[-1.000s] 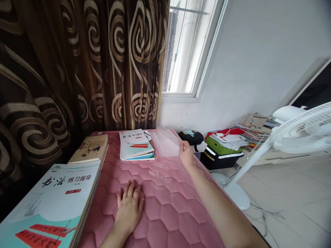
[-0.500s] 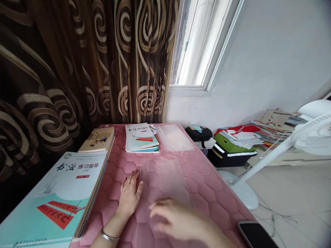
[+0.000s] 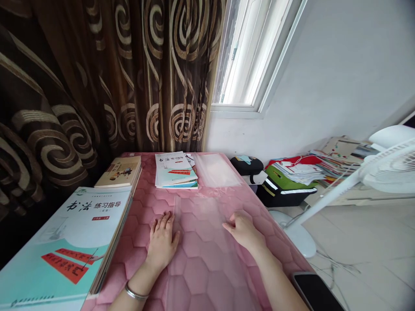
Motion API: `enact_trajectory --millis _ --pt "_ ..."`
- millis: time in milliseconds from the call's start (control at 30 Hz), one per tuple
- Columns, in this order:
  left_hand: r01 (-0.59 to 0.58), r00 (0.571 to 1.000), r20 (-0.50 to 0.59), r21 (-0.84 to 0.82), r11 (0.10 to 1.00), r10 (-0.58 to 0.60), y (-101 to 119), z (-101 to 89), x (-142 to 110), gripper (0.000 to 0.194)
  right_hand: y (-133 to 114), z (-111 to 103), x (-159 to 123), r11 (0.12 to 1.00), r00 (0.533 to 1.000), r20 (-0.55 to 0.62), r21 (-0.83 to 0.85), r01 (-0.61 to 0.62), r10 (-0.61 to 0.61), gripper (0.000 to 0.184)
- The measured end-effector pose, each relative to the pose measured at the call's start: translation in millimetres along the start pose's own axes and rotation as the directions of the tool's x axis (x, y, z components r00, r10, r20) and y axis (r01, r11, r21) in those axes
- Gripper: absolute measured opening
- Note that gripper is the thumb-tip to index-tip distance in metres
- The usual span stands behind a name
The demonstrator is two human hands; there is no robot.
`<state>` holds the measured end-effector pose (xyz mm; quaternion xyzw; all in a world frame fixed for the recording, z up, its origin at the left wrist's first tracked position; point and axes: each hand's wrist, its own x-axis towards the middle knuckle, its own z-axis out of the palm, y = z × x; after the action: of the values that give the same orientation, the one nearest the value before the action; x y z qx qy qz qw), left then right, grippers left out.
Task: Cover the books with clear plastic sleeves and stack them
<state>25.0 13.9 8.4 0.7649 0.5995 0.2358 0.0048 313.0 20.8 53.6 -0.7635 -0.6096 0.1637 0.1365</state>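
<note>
A clear plastic book cover (image 3: pixel 202 242) lies spread on the pink quilted surface, its near part running out of view at the bottom. My left hand (image 3: pixel 162 242), with a silver bracelet on the wrist, rests flat at the cover's left edge, fingers stretched out. At the right edge, my right hand (image 3: pixel 243 231) has its fingers curled together on the plastic, seemingly pinching it; the fingertips are partly hidden. Beyond the cover sit a small pile of calligraphy workbooks (image 3: pixel 175 169) and a stack of clear plastic covers (image 3: pixel 217 169).
At left stands a taller stack of workbooks (image 3: pixel 68 233) with a tan book (image 3: pixel 119 170) behind. A phone (image 3: pixel 317 291) lies at the near right edge. Off the right side are a white fan (image 3: pixel 330 196) and a black and green box (image 3: pixel 288 185). A patterned curtain (image 3: pixel 155 77) hangs behind.
My right hand has moved up and right from the near middle to the cover's right edge. The plastic now looks flatter and clearer. My left hand has stayed in place.
</note>
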Motion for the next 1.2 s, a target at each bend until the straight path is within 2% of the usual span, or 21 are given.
enact_trajectory --millis 67,133,200,267,333,400,500,567,667,700,733,767,833,867,900,967,1000,1067,1200 --pt "0.005 1.0 0.005 -0.021 1.0 -0.004 0 1.0 1 0.049 -1 -3 0 0.994 0.999 0.043 0.105 0.012 -0.017 0.017" --pt "0.017 1.0 0.002 -0.056 0.998 -0.017 1 0.3 1 0.049 -7 -5 -4 0.957 0.985 0.163 0.289 0.01 -0.06 0.021" --pt "0.048 0.999 -0.006 -0.125 0.991 -0.049 4 -5.6 2 0.045 -19 -5 -11 0.874 0.954 0.268 0.486 -0.015 -0.132 0.028" --pt "0.087 0.996 0.0 -0.265 0.96 -0.09 9 -18.2 2 0.039 -35 0 -23 0.79 0.935 0.265 0.613 0.025 -0.235 0.044" --pt "0.128 0.991 0.027 -0.454 0.882 -0.13 15 -35.5 2 0.045 -54 7 -37 0.748 0.9 0.23 0.649 0.143 -0.371 0.056" --pt "0.186 0.982 0.089 -0.613 0.767 -0.168 18 -51.9 3 0.052 -71 15 -51 0.728 0.816 0.257 0.633 0.263 -0.518 0.06" --pt "0.308 0.951 0.223 -0.713 0.63 -0.213 15 -63.2 5 0.045 -87 26 -67 0.699 0.682 0.328 0.607 0.378 -0.653 0.059" --pt "0.414 0.91 0.339 -0.713 0.566 -0.239 9 -60.0 6 0.038 -93 31 -73 0.675 0.646 0.327 0.612 0.411 -0.69 0.056" --pt "0.522 0.849 0.468 -0.667 0.531 -0.248 0 -49.2 8 0.033 -94 34 -73 0.65 0.632 0.313 0.638 0.413 -0.708 0.054" --pt "0.531 0.842 0.48 -0.661 0.53 -0.245 -2 -46.9 8 0.031 -93 32 -70 0.648 0.642 0.303 0.643 0.408 -0.704 0.051" --pt "0.535 0.841 0.48 -0.661 0.526 -0.251 -4 -45.9 9 0.028 -90 29 -66 0.662 0.675 0.282 0.63 0.405 -0.682 0.047" --pt "0.538 0.84 0.475 -0.665 0.518 -0.264 -7 -46.3 9 0.026 -85 25 -60 0.701 0.736 0.249 0.591 0.4 -0.63 0.042" --pt "0.563 0.826 0.466 -0.671 0.483 -0.316 -14 -50.1 11 0.024 -70 12 -47 0.847 0.896 0.137 0.41 0.338 -0.423 0.035" --pt "0.577 0.816 0.459 -0.672 0.464 -0.351 -19 -52.8 13 0.025 -61 5 -40 0.923 0.955 0.061 0.279 0.264 -0.291 0.034" --pt "0.587 0.807 0.446 -0.674 0.448 -0.387 -23 -55.3 14 0.026 -51 -2 -33 0.974 0.985 0.006 0.152 0.171 -0.174 0.035" --pt "0.602 0.788 0.42 -0.676 0.425 -0.45 -33 -58.4 17 0.028 -35 -12 -23 0.999 0.999 0.012 0.003 0.034 -0.034 0.041" --pt "0.608 0.781 0.41 -0.674 0.419 -0.472 -37 -58.6 18 0.028 -29 -14 -19 1.0 0.999 0.047 -0.025 0.005 -0.004 0.042" --pt "0.617 0.773 0.404 -0.661 0.428 -0.489 -43 -56.9 20 0.028 -24 -13 -16 1.0 0.994 0.113 -0.014 0.004 -0.002 0.042" --pt "0.618 0.778 0.41 -0.635 0.464 -0.476 -45 -52.0 20 0.029 -20 0 -10 0.99 0.989 0.137 0.136 0.041 -0.06 0.034"
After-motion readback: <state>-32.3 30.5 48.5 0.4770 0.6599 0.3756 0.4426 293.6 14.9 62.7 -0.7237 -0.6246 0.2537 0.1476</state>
